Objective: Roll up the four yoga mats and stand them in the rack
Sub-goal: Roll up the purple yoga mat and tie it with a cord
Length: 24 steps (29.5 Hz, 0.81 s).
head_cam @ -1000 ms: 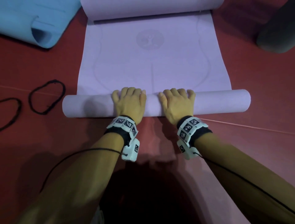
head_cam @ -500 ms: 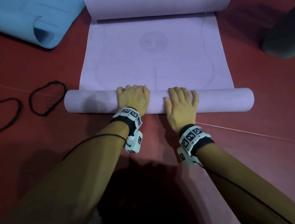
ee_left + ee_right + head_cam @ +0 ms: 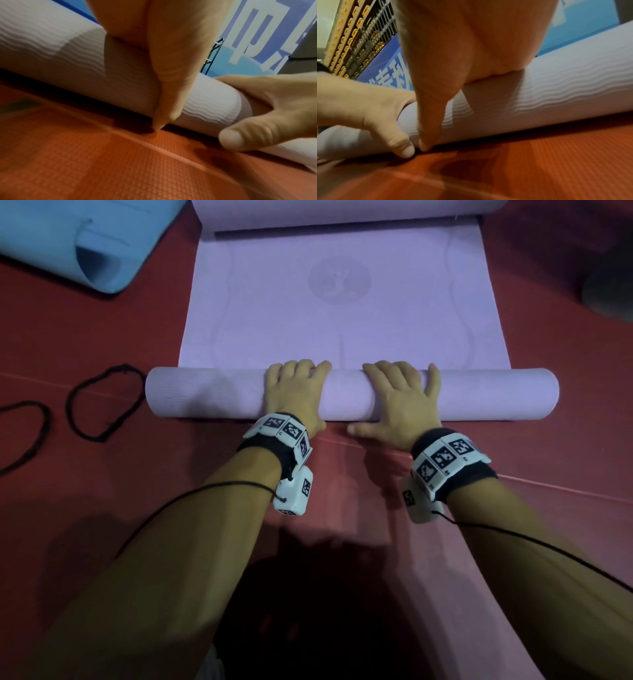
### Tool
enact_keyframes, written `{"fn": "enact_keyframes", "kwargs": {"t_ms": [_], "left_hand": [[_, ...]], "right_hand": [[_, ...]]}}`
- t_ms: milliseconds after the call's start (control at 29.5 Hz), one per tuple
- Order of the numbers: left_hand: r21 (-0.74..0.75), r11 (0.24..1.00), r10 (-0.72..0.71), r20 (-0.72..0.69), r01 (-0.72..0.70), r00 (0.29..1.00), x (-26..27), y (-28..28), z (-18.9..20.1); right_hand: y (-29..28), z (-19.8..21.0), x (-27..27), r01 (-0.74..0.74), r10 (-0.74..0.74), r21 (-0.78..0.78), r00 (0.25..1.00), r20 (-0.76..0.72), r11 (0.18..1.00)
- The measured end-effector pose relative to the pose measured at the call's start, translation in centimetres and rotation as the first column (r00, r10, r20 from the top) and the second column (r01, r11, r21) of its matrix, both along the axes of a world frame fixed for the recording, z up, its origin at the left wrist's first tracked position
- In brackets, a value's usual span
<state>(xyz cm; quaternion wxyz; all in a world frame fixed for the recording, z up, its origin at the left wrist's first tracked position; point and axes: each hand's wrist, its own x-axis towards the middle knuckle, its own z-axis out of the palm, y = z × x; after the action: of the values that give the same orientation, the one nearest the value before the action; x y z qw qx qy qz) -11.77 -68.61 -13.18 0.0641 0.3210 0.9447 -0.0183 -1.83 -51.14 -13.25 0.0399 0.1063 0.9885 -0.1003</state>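
The lilac yoga mat [image 3: 342, 302] lies on the red floor matting [image 3: 102, 337], its near end wound into a roll [image 3: 352, 395]. The roll is pressed from above by the left hand [image 3: 294, 395] and right hand [image 3: 400, 398], fingers spread over its top, thumbs low at its near side. A skewed or slack roll is judged likely if one hand is pushed harder. A blue mat [image 3: 75, 237] and two black loops [image 3: 102, 402] are seen nearby; beyond, a blue lettered wall [image 3: 257, 40]
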Motion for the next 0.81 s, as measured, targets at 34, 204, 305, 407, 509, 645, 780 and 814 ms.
{"fn": "enact_keyframes", "kwargs": {"t_ms": [34,204,305,407,509,645,780,814], "left_hand": [[-0.004,1.000,0.011,-0.004,-0.011,1.000,-0.1,0.2,-0.1],[-0.048,0.999,0.026,0.058,-0.023,0.998,-1.3,1.0,0.7],[-0.052,0.999,0.022,0.096,-0.017,0.995,-1.6,1.2,1.6],[-0.064,0.998,0.027,0.128,-0.019,0.991,-1.1,0.6,2.1],[-0.097,0.995,0.021,0.199,-0.001,0.980,0.3,-0.4,2.8],[-0.155,0.987,0.001,0.294,0.046,0.956,2.8,-2.4,3.8],[-0.177,0.980,-0.018,0.364,0.088,0.931,5.2,-4.2,3.6],[-0.176,0.980,-0.016,0.381,0.090,0.924,5.5,-4.4,3.5]], "right_hand": [[-0.2,-0.2,-0.1,0.002,-0.003,0.035,1.000,0.026,0.999],[-0.8,0.1,-2.2,0.085,-0.090,0.125,0.995,0.038,0.989],[-0.7,1.0,-2.9,0.105,-0.118,0.117,0.987,0.109,0.988],[-1.0,1.6,-2.5,0.096,-0.115,0.124,0.982,0.153,0.988],[-1.9,2.3,-0.9,0.081,-0.100,0.091,0.970,0.222,0.993],[-3.8,2.8,2.7,0.025,-0.044,0.072,0.960,0.276,0.997],[-5.0,3.2,6.0,-0.036,0.028,0.024,0.953,0.301,0.999],[-5.0,3.3,6.6,-0.042,0.045,-0.017,0.951,0.304,0.999]]}}
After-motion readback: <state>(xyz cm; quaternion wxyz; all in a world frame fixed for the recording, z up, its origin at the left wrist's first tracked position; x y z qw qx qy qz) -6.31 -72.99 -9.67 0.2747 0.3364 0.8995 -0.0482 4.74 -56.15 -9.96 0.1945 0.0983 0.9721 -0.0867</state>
